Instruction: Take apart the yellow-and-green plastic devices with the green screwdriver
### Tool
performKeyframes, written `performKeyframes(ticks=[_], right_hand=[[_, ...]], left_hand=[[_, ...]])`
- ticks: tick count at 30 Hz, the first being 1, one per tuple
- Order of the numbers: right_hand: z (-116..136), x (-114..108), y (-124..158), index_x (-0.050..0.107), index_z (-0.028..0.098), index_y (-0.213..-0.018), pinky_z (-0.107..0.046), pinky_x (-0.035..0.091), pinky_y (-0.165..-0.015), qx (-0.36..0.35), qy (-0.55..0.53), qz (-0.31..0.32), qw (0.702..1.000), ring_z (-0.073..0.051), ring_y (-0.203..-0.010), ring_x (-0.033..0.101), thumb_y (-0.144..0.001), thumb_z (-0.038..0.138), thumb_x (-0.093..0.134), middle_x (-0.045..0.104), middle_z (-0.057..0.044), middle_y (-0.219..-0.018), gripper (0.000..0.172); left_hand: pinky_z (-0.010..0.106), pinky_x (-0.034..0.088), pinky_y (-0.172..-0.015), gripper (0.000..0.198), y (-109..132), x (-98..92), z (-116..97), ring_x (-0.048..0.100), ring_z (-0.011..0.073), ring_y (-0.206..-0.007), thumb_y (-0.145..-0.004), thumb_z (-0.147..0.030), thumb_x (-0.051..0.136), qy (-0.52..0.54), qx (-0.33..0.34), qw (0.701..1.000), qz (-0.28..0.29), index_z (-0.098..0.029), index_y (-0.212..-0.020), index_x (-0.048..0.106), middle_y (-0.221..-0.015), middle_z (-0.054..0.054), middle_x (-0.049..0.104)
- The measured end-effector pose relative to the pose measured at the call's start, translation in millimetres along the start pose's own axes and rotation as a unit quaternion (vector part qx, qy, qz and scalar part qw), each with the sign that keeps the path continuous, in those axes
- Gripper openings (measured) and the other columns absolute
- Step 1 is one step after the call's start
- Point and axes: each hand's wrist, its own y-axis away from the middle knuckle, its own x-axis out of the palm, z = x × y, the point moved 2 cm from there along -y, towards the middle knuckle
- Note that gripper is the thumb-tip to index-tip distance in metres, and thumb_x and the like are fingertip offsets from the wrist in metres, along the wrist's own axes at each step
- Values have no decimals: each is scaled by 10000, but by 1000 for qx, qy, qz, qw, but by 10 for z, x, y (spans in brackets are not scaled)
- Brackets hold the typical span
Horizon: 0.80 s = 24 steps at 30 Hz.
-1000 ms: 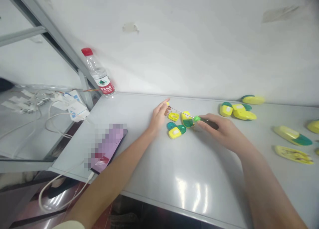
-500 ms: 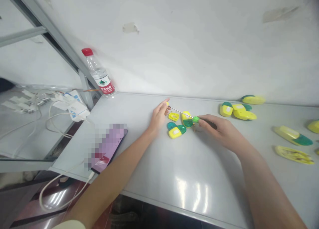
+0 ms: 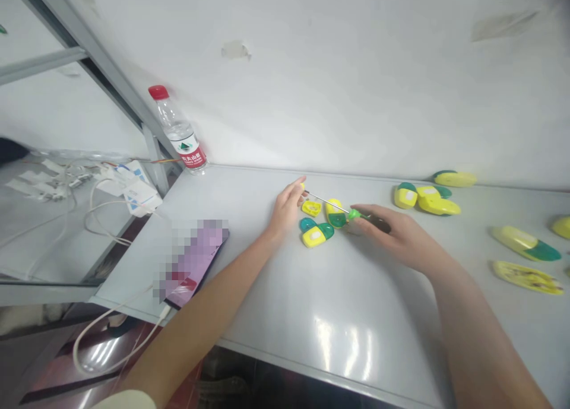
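Observation:
My right hand is wrapped round the handle of a screwdriver with a bright green collar. Its thin metal shaft points left, and the dark tip meets the fingers of my left hand. Those fingers are closed on a small yellow part, mostly hidden by them. Just below the shaft lie an open yellow shell piece and a yellow-and-green plastic case. Nearer to me sits another yellow case piece, with teal and green translucent pieces touching it.
Several yellow-and-green cases lie at the back right, and more rest at the far right, including an open half. A water bottle stands against the wall at back left. A phone with a white cable lies near my left forearm.
The whole view has shifted slightly. Both hands keep their grips, and the screwdriver tip remains at the part in my left hand.

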Motion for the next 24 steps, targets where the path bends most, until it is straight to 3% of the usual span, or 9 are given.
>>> performKeyframes(ticks=[2, 6, 10, 14, 18, 22, 24], right_hand=[[7, 0, 1, 758, 228, -1104, -418, 558, -834, -9, -1, 15, 1000, -301, -946, 732, -964, 629, 547, 802, -107, -1097, 475], [3, -21, 6, 749, 241, -1128, -372, 551, -736, -7, -2, -11, 1000, -256, -831, 707, -875, 652, 691, 791, -82, -1028, 487], [-23, 5, 9, 761, 243, -1093, -376, 547, -773, -14, 0, 35, 999, -265, -907, 710, -971, 639, 558, 790, -84, -1070, 461], [-44, -4, 8, 750, 250, -1172, -369, 553, -736, -15, -7, -2, 1000, -248, -851, 702, -887, 647, 685, 785, -77, -1083, 493], [-28, -3, 18, 771, 262, -1165, -373, 545, -774, -22, 3, 30, 999, -266, -938, 708, -962, 631, 587, 790, -76, -1123, 459], [-5, -27, 28, 752, 258, -1198, -359, 542, -715, -3, -12, 19, 1000, -240, -816, 701, -898, 633, 683, 798, -60, -1054, 486], [8, -31, 28, 763, 255, -1174, -364, 545, -743, -8, -10, 29, 999, -247, -845, 708, -934, 633, 633, 799, -60, -1073, 466]], left_hand=[[244, 486, -831, 529, -1, -1, 1, 561, 131, -858, -995, -439, 519, 1, -1, 1000, -1, -154, -1421, 649, -966, 51, 654], [248, 492, -842, 503, 2, 6, -6, 570, 137, -871, -1000, -414, 517, -6, 4, 1000, 3, -150, -1402, 663, -970, 58, 664], [246, 496, -830, 504, 10, 10, -13, 557, 133, -853, -1008, -393, 499, -2, 0, 1000, -2, -134, -1413, 651, -961, 58, 662], [257, 501, -846, 492, 17, 10, -16, 562, 137, -863, -1006, -402, 511, -5, 5, 1000, 0, -146, -1398, 662, -970, 60, 665], [263, 495, -844, 513, 19, 7, -11, 564, 141, -865, -1006, -415, 505, 1, 3, 1000, 0, -135, -1409, 653, -953, 59, 651], [257, 489, -842, 511, 19, 14, -12, 554, 137, -858, -1009, -407, 498, -4, 2, 1000, 3, -135, -1413, 650, -962, 59, 655], [252, 490, -839, 508, 19, 18, -12, 554, 135, -852, -1008, -403, 498, -3, 1, 1000, 4, -136, -1414, 649, -967, 58, 660]])
